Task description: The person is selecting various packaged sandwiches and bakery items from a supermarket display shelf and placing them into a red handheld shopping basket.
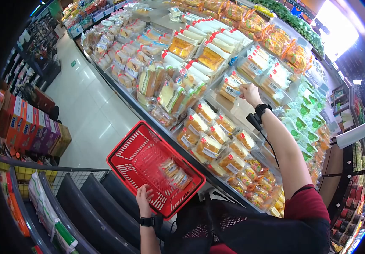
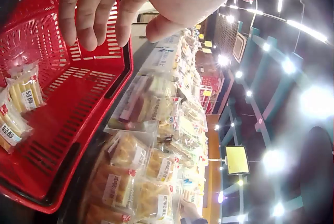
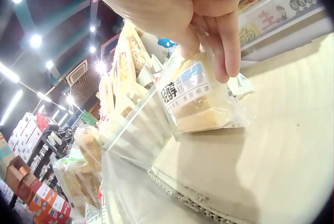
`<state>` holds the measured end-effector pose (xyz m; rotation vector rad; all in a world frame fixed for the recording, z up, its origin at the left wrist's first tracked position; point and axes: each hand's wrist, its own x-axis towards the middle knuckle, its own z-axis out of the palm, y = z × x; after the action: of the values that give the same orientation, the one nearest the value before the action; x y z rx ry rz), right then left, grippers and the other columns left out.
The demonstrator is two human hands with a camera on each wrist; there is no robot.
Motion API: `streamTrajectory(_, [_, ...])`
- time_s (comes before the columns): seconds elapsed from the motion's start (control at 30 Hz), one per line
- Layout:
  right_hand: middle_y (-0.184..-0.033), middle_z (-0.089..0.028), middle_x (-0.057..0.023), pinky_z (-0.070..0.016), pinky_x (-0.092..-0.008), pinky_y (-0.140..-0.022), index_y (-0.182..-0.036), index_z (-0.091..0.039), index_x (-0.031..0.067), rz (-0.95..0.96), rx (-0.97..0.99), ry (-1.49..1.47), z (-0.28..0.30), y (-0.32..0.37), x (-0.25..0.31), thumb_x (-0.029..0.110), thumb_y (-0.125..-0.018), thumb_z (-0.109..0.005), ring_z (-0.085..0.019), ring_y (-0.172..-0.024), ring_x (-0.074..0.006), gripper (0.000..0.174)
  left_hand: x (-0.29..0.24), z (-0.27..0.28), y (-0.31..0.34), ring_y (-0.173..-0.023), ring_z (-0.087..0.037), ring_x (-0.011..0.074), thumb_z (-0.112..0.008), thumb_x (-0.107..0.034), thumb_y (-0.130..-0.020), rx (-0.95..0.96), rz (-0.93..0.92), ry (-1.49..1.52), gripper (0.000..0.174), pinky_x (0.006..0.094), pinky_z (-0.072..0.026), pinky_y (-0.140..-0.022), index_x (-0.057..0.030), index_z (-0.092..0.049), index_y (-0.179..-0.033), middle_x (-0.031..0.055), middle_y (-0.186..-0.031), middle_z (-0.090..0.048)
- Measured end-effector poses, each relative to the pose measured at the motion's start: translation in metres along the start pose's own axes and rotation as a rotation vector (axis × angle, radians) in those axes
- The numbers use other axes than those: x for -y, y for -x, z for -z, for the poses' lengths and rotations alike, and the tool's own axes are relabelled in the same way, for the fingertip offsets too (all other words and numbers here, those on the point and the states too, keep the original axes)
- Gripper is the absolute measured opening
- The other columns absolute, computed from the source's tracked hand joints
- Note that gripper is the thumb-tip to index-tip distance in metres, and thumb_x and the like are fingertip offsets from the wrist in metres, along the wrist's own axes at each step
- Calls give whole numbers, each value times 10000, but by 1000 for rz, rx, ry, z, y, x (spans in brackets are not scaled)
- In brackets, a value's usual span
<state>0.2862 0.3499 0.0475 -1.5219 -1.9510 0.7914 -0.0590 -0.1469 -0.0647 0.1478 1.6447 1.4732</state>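
My right hand pinches the top of a clear-wrapped packaged cake between thumb and fingers. In the right wrist view the pack's lower edge is right at a cardboard sheet in the display. The left hand has loosely extended fingers and holds nothing. It hovers by the near rim of a red shopping basket; the left wrist view shows its fingers over part of the basket. Inside the basket lie two wrapped packs, an upper pack and a lower pack.
Wrapped bread fills the display around the right arm, with green-printed packs to its right. A clear divider stands beside the cardboard. Dark rack panels lie left of the basket, and stacked cartons stand across the aisle.
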Motion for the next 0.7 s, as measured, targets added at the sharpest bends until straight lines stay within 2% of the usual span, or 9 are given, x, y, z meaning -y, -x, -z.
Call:
streamTrajectory(0.2, [-846, -658, -125, -570, -276, -562, -1090, -593, -77, -228, 86, -147, 18, 16, -4, 169, -864, -605, -673, -679, -179, 335, 14, 4, 21, -854, -597, 122, -503, -327, -946, 11, 68, -108, 331, 252, -490, -715, -65, -556, -1142, 36, -1081, -601])
streamTrajectory(0.3, [-906, -647, -164, -541, -300, -569, -1263, -448, -69, -80, 77, 250, 87, 19, 42, 284, -815, -667, -648, -673, -187, 611, 17, -31, -42, -841, -594, 122, -535, -306, -932, 216, -77, -204, 298, 259, -489, -682, -80, -570, -1123, 35, -1025, -613])
streamTrajectory(0.33, [-921, -651, -172, -534, -334, -629, -1279, -439, -51, -97, 114, 201, 83, 32, 32, 322, -819, -657, -638, -679, -216, 631, 23, -33, -26, -809, -591, 115, -554, -291, -923, 113, 33, -186, 278, 254, -485, -667, -76, -586, -1097, 30, -988, -620])
streamTrajectory(0.37, [-994, -642, -178, -525, -346, -726, -1261, -469, -30, -25, 64, 244, 96, 39, 18, 325, -833, -643, -649, -747, -238, 583, 34, -49, -43, -793, -590, 109, -568, -288, -916, 178, -28, -248, 277, 244, -482, -664, -71, -591, -1087, 28, -976, -622])
streamTrajectory(0.4, [-1065, -624, -167, -494, -358, -817, -1237, -499, -16, 264, -85, 379, 133, 66, 29, 332, -839, -638, -647, -850, -241, 547, 45, -66, -64, -776, -588, 104, -581, -285, -909, 246, -87, -310, 277, 234, -479, -661, -66, -597, -1078, 26, -963, -624])
streamTrajectory(0.43, [-1106, -613, -145, -480, -312, -829, -1216, -531, 6, 219, -76, 406, 127, 83, 28, 272, -861, -622, -633, -935, -196, 453, 56, -71, -58, -767, -585, 96, -586, -277, -905, 245, -56, -328, 279, 230, -476, -657, -63, -598, -1084, 24, -947, -625])
streamTrajectory(0.53, [-982, -653, -98, -474, -248, -769, -1193, -564, 41, 106, 51, 151, 153, 169, 39, 129, -894, -571, -626, -859, -110, 312, 101, -90, -51, -809, -608, 133, -614, -259, -881, 259, -25, -464, 330, 262, -490, -699, -41, -590, -1128, 56, -947, -641])
streamTrajectory(0.6, [-823, -664, -50, -461, -228, -688, -1155, -582, 42, 53, 99, 34, 156, 248, 22, 119, -905, -555, -601, -761, -79, 263, 128, -101, -41, -962, -628, 267, -665, -274, -822, 265, -115, -782, 384, 333, -489, -835, 3, -604, -1081, 178, -1010, -648])
streamTrajectory(0.7, [-827, -667, -51, -463, -215, -674, -1075, -618, 17, -65, 46, -53, 148, 314, 22, 51, -899, -551, -600, -748, -80, 191, 154, -112, -60, -1027, -592, 347, -725, -310, -745, 387, -53, -998, 543, 388, -458, -908, -13, -555, -1166, 227, -1058, -616])
